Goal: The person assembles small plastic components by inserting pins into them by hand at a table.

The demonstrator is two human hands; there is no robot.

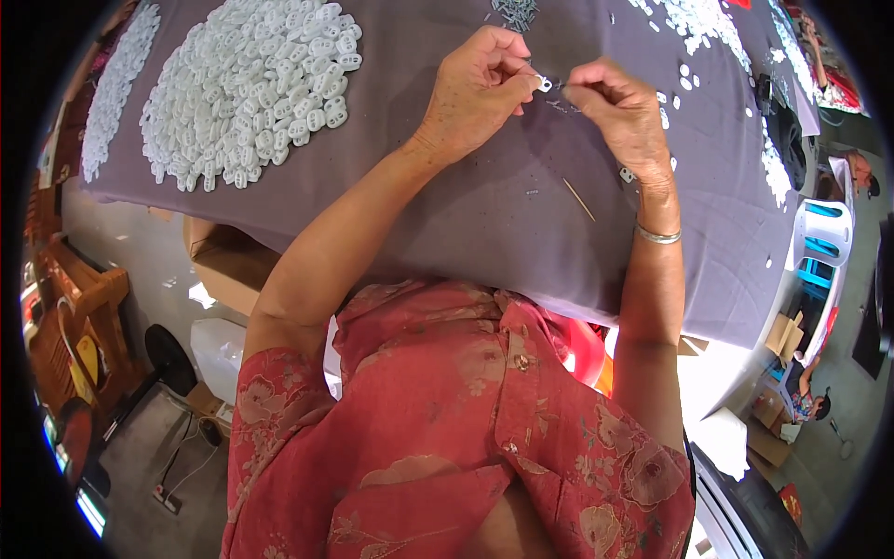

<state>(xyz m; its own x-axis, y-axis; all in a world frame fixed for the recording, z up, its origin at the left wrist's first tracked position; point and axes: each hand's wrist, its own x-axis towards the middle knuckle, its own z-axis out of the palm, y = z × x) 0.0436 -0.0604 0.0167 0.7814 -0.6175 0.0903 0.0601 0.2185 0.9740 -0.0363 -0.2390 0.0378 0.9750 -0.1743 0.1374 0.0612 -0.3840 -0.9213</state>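
Note:
My left hand [480, 93] pinches a small white plastic piece [545, 84] with a hole in it, held above the grey-brown cloth. Close by on its right is my right hand [622, 110], its thumb and fingertips pressed together. Whatever lies between those fingertips is too small to make out. A few tiny grey metal pins [559, 106] rest on the cloth beneath the gap between both hands. Beyond my left hand lies a small heap of similar grey pins [514, 13]. Another white piece [627, 174] shows beside my right wrist, partly hidden by it.
A large pile of white two-holed plastic pieces [256, 93] covers the left of the cloth-covered table [447, 224]. More white pieces [703, 23] are scattered at the far right. A thin wooden stick [578, 199] lies nearer me. A cardboard box [223, 265] stands below the table's left edge.

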